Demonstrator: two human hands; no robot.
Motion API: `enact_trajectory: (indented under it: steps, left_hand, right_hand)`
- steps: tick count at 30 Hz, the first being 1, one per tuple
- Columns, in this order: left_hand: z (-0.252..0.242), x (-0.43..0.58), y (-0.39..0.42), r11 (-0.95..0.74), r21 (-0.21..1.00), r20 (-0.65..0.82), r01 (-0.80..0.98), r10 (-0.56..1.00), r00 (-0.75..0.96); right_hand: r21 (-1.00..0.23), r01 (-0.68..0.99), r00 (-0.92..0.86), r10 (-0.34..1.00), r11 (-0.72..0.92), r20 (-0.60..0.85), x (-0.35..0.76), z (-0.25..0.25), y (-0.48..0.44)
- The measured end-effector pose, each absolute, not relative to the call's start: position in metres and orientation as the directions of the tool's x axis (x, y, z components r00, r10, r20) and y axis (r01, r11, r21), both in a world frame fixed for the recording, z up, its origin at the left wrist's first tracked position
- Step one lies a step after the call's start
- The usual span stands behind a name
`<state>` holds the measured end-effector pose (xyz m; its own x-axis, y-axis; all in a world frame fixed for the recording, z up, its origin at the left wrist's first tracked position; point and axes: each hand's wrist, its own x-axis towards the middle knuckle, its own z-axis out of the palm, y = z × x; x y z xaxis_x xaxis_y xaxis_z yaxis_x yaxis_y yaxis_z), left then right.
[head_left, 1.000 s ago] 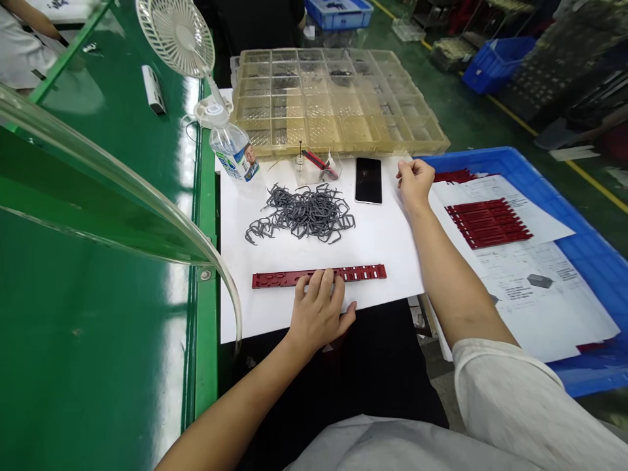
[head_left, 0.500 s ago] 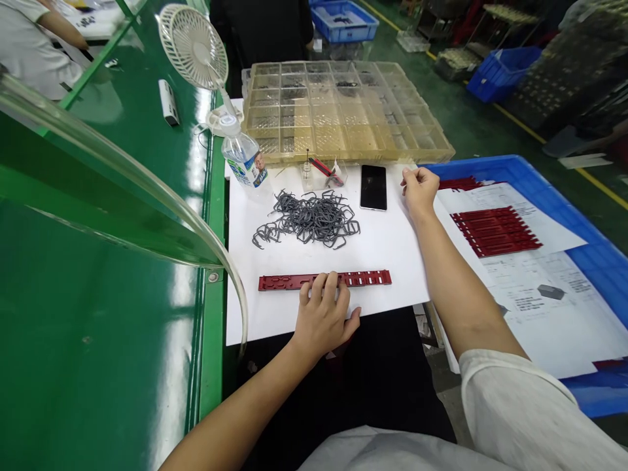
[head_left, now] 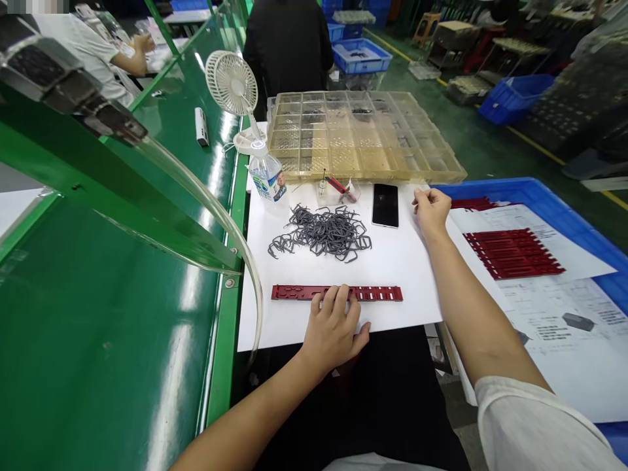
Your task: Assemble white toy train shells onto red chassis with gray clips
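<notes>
A long dark-red slotted plastic strip (head_left: 289,293) lies flat on the white sheet (head_left: 392,268). My left hand (head_left: 336,330) rests on its front edge, fingers spread over the middle of the strip and thumb apart on the sheet. The fingertips cover some of the slots. Off to the right, my right hand (head_left: 432,208) sits by the sheet's edge with its fingers curled in; nothing shows between them. Closest to it is a black-screened phone (head_left: 385,205). Beyond the strip is a tangled pile of small dark-grey bent clips (head_left: 328,232).
A clear compartment case (head_left: 363,176) spans the back, with a small box of tools (head_left: 341,190) before it. A water bottle (head_left: 267,173) and a fan (head_left: 231,84) stand at left. More red strips (head_left: 513,254) lie on papers over a blue crate (head_left: 520,190) at right.
The whole view has shifted, so everything sits lower and further right in the picture. Both hands keep their places relative to the strip and the phone.
</notes>
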<state>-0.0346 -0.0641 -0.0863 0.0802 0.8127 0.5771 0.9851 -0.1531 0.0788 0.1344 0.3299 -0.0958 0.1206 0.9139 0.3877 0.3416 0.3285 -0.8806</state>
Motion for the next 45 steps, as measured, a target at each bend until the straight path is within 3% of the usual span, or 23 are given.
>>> enact_trajectory:
  steps: [45]
  left_hand:
    - [-0.0878,-0.0356,-0.0656,-0.164,0.062,0.572,0.985,0.814,0.100]
  right_hand:
    - [-0.872,0.355,0.110,0.911,0.338,0.398,0.1336,-0.0955,0.3270]
